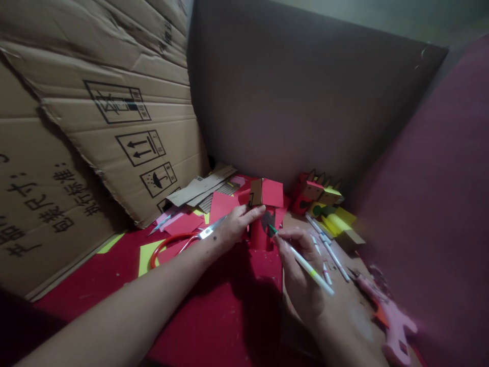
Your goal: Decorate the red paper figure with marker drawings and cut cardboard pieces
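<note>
A small red paper model (pixel 263 230) with a red and brown top stands upright on the red sheet (pixel 214 316). My left hand (pixel 239 224) wraps its fingers round the model's left side and steadies it. My right hand (pixel 300 278) pinches a white marker pen (pixel 305 265) with a green tip. The tip touches a dark patch on the model's front.
Orange-handled scissors (pixel 179 242) lie left of my left hand. Red, pink and yellow paper scraps and cardboard pieces (pixel 202 188) sit behind. Finished paper figures (pixel 317 196), several loose pens (pixel 328 252) and a pink glue gun (pixel 393 321) lie to the right. Cardboard walls enclose the space.
</note>
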`<move>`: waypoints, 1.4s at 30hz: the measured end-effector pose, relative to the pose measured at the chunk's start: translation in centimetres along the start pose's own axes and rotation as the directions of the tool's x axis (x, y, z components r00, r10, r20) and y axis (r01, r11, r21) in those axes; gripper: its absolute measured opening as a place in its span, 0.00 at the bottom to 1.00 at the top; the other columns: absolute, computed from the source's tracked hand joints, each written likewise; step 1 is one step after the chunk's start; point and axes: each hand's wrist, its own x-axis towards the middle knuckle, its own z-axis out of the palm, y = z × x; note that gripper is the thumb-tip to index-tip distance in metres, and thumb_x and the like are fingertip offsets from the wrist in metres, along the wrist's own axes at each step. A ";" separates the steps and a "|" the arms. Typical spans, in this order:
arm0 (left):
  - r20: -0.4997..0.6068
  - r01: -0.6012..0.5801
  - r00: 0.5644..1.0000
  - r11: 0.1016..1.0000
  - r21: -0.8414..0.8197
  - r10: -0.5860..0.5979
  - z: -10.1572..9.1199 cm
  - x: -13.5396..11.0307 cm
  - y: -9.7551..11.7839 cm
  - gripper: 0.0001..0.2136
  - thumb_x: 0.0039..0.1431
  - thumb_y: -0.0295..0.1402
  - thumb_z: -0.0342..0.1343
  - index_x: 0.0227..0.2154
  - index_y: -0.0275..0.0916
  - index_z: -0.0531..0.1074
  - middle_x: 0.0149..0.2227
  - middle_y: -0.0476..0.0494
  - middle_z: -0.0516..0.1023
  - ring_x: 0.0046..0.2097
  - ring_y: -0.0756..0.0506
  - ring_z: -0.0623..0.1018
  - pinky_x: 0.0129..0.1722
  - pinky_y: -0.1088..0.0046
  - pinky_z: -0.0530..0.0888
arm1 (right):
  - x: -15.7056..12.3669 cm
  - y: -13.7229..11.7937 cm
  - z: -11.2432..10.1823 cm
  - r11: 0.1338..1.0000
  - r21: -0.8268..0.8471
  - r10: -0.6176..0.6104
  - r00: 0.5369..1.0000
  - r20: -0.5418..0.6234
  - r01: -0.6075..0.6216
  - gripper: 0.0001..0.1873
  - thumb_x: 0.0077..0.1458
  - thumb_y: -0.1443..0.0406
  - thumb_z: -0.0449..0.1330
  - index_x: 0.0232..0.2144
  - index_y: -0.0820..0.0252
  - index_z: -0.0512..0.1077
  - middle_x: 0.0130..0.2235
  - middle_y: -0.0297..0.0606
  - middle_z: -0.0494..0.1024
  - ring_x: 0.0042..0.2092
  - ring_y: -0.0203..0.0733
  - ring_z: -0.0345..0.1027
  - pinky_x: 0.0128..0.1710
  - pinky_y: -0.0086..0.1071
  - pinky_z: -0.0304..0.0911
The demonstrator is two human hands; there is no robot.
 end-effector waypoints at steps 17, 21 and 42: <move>0.007 -0.003 1.000 1.000 0.008 0.003 -0.1 0.1 -0.2 0.21 0.54 0.52 0.59 0.35 0.36 0.74 0.30 0.46 0.76 0.28 0.48 0.73 0.25 0.75 0.66 | -0.1 0.0 -0.4 1.000 -0.004 -0.001 0.999 0.032 0.001 0.02 0.58 0.67 0.59 0.33 0.54 0.70 0.31 0.30 0.72 0.33 0.36 0.65 0.33 0.30 0.58; 0.019 -0.019 1.000 1.000 -0.001 0.019 -0.1 0.1 -0.1 0.20 0.54 0.51 0.59 0.34 0.36 0.74 0.31 0.46 0.77 0.30 0.48 0.73 0.28 0.74 0.67 | -0.1 -0.1 -0.7 0.999 -0.052 -0.013 0.999 0.039 0.015 0.03 0.57 0.68 0.58 0.32 0.54 0.71 0.31 0.29 0.73 0.33 0.36 0.66 0.33 0.30 0.58; -0.009 0.005 1.000 0.999 0.047 -0.005 -0.1 0.1 0.0 0.21 0.53 0.53 0.58 0.34 0.36 0.74 0.28 0.48 0.74 0.26 0.49 0.71 0.23 0.75 0.64 | 0.0 0.0 -0.2 0.999 -0.003 0.040 0.999 0.004 -0.040 0.01 0.58 0.66 0.59 0.33 0.55 0.70 0.30 0.29 0.72 0.32 0.36 0.64 0.31 0.30 0.57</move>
